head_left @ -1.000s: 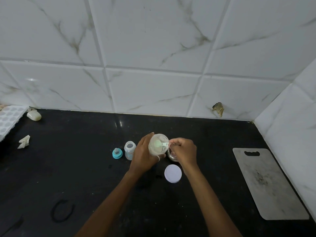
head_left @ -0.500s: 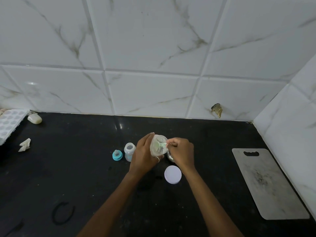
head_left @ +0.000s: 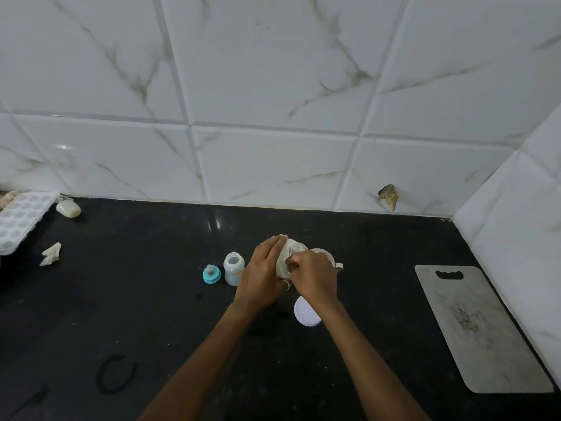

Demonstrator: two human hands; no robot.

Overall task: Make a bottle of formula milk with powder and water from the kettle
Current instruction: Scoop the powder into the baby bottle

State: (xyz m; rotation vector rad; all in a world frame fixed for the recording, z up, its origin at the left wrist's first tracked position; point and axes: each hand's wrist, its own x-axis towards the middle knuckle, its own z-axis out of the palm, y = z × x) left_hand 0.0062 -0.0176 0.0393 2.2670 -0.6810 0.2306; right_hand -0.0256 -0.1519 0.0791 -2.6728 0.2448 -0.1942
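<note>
- White lid (head_left: pixel 307 311) lies flat on the counter (head_left: pixel 151 314), just near of both hands; likely off the jar, parked within reach for re-closing.
- Left hand (head_left: pixel 264 268) grips the jar (head_left: pixel 288 253) from its left side, fingers laid along the wall, and holds it off the counter.
- Jar is tilted, long axis leaning, mouth facing right toward the other hand; judged so the powder is easier to reach.
- Right hand (head_left: pixel 315 275) is at the jar mouth with fingers curled; whether they pinch a scoop is hidden, can't tell.
- Bottle (head_left: pixel 233 268) stands just left of the left hand, upright, long axis vertical, open mouth up, ready to take powder.
- Teal teat (head_left: pixel 211 274) sits just left of the bottle, tip up.
- Cup (head_left: pixel 323 253) sits behind the right hand, mostly hidden.
- Step judged: scooping powder; nothing visibly in the bottle yet.
</note>
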